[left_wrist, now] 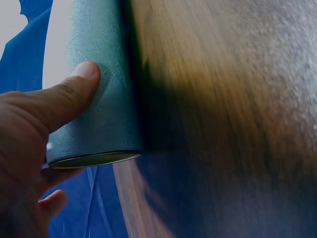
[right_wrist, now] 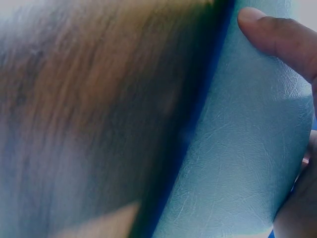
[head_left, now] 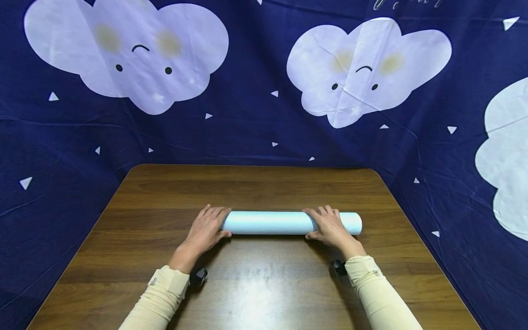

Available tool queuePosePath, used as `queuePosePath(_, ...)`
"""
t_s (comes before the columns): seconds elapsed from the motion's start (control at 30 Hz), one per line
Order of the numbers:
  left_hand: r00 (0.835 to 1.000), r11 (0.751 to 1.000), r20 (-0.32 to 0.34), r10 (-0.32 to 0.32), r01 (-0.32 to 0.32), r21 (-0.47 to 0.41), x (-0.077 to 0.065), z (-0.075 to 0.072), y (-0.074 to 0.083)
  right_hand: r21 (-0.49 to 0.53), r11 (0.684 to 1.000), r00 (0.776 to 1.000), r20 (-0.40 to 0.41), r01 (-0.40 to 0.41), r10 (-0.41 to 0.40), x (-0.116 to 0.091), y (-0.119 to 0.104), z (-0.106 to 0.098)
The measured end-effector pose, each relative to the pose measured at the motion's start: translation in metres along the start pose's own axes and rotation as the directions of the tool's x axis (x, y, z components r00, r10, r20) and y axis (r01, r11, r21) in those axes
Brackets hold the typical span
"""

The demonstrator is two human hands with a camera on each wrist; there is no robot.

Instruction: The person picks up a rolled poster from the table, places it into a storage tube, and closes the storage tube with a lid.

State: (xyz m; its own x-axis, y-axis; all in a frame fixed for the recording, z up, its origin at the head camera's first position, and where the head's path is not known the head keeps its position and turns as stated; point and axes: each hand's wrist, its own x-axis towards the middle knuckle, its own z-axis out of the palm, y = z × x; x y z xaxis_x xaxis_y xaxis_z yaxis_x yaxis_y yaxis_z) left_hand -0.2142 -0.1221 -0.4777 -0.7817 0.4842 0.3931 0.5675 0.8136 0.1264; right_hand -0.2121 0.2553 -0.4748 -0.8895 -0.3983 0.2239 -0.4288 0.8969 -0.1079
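Observation:
A pale blue roll (head_left: 268, 223) of wrinkle-textured sheet, like a rolled-up desk mat, lies crosswise over the wooden table. My left hand (head_left: 206, 229) grips its left end, thumb on the near side and fingers over the far side. In the left wrist view the thumb presses on the roll (left_wrist: 106, 114), whose hollow end with a thin dark rim shows below. Toward the other end, my right hand (head_left: 330, 229) holds the roll in the same way, and a short length sticks out past it. The right wrist view has the thumb lying on the textured surface (right_wrist: 237, 148).
The brown wooden table (head_left: 255, 188) has rounded far corners. A dark blue cloth (head_left: 255, 128) printed with white clouds and small triangles hangs behind it and along both sides. Small black devices sit at both wrists, beside the cream sleeves (head_left: 379, 288). Light glares on the near tabletop.

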Motion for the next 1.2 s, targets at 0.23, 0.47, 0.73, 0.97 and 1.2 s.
queuePosePath(0.23,1.0,1.0,-0.005,0.005,-0.005,-0.02,-0.0002,-0.0018,0.0007,0.002,1.0,1.0,0.011,-0.006,0.006,-0.0001,-0.0002,0.0022)
queuePosePath(0.47,1.0,1.0,0.002,0.005,-0.005,-0.016,0.0005,-0.0047,0.0006,-0.001,1.0,0.999,0.034,-0.018,0.018,0.0011,-0.0012,0.002)
queuePosePath(0.73,1.0,1.0,0.003,0.003,-0.003,-0.011,0.0004,-0.005,-0.0007,-0.009,1.0,1.0,0.03,-0.004,0.004,0.0018,-0.0044,-0.0013)
queuePosePath(0.97,1.0,1.0,0.022,-0.006,0.006,-0.009,-0.0001,-0.0065,0.0008,-0.016,1.0,0.999,0.043,-0.009,0.01,0.0009,-0.0053,-0.0012)
queuePosePath(1.2,1.0,1.0,0.025,-0.006,0.006,-0.017,0.0004,-0.008,0.0015,-0.007,1.0,0.999,0.034,-0.015,0.015,0.0013,-0.005,-0.0004)
